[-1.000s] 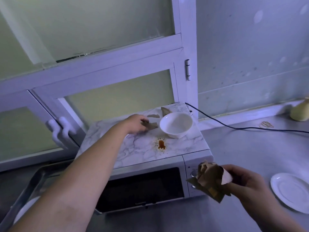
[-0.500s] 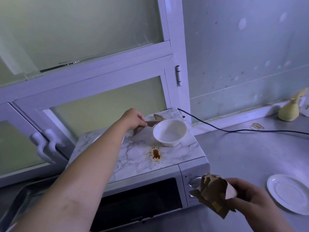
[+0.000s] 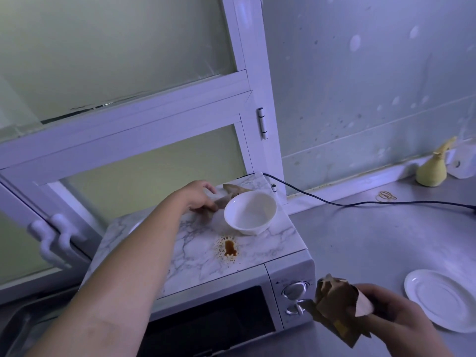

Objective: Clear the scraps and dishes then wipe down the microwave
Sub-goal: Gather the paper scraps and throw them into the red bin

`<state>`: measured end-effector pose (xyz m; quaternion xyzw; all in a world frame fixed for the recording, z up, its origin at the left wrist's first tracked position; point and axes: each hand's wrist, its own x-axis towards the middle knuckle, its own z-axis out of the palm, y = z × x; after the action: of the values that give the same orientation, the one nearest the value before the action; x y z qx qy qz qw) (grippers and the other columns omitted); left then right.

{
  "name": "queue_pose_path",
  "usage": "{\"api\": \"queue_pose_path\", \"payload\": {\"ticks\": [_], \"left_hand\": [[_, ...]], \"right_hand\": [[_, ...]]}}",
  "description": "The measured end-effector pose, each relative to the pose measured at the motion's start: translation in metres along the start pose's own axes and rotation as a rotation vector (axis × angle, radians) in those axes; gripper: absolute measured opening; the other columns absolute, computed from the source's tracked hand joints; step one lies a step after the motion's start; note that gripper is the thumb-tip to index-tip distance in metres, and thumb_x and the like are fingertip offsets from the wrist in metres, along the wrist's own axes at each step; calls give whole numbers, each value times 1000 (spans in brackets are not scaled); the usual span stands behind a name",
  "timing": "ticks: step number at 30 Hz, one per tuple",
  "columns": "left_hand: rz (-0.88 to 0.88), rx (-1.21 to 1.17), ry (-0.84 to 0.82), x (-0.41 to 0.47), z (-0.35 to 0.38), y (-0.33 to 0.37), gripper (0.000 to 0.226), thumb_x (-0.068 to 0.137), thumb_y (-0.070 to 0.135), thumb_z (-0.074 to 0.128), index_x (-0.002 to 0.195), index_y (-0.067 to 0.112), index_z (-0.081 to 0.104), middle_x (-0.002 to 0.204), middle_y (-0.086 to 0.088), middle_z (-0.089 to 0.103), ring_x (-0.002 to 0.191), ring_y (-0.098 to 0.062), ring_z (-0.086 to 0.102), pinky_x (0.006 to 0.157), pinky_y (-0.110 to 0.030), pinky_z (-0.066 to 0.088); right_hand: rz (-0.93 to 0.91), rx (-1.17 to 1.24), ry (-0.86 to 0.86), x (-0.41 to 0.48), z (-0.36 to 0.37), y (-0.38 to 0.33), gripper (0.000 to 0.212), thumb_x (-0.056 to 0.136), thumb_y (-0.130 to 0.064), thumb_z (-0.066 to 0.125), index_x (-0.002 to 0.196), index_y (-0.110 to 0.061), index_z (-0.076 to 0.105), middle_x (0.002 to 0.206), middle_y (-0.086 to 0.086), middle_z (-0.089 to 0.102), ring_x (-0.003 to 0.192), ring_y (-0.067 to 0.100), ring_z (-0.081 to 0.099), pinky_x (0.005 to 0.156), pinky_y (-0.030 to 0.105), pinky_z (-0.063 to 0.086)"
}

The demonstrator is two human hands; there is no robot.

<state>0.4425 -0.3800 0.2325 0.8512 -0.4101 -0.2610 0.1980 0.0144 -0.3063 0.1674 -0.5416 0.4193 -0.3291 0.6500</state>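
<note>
Left hand [image 3: 199, 196] pinching a scrap [image 3: 220, 202] (blurred) beside the bowl [image 3: 249, 213], right hand [image 3: 391, 315] clutching bunched scraps [image 3: 334, 304]

We see a bowl [image 3: 249, 215] on the microwave [image 3: 180, 256], spill [image 3: 229, 249] before it, scraps [image 3: 233, 188] behind it, plate [image 3: 443, 300] on the counter [image 3: 360, 240] rightward.

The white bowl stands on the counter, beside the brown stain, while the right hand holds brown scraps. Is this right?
No. The head view shows the white bowl on the microwave, not on the counter. It is beside the brown stain, and the right hand holds brown scraps.
</note>
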Motion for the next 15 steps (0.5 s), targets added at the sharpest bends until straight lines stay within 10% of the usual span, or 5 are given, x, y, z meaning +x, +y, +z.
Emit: {"api": "queue_pose_path", "payload": {"ticks": [6, 11, 15], "left_hand": [[143, -254, -37, -9, -18, 25, 68, 71, -7, 81, 130, 16, 56, 88, -14, 70, 78, -23, 67, 74, -32, 54], [147, -20, -100, -2, 2, 63, 82, 73, -3, 80, 142, 25, 47, 93, -10, 68, 75, -21, 63, 70, -28, 55], [54, 97, -63, 4, 21, 60, 30, 81, 9, 77, 108, 18, 68, 100, -9, 67, 77, -17, 60, 65, -24, 52]], "right_hand": [[-19, 34, 25, 6, -2, -3, 40, 71, 29, 62, 77, -7, 78, 72, 35, 61, 54, 20, 52, 48, 18, 44], [1, 65, 62, 8, 0, -5, 35, 73, 31, 60, 84, 1, 74, 66, 26, 63, 52, 19, 52, 49, 23, 42], [-6, 66, 115, 5, -6, -7, 35, 74, 28, 62, 82, -3, 75, 65, 22, 66, 53, 17, 53, 56, 34, 39]]}}
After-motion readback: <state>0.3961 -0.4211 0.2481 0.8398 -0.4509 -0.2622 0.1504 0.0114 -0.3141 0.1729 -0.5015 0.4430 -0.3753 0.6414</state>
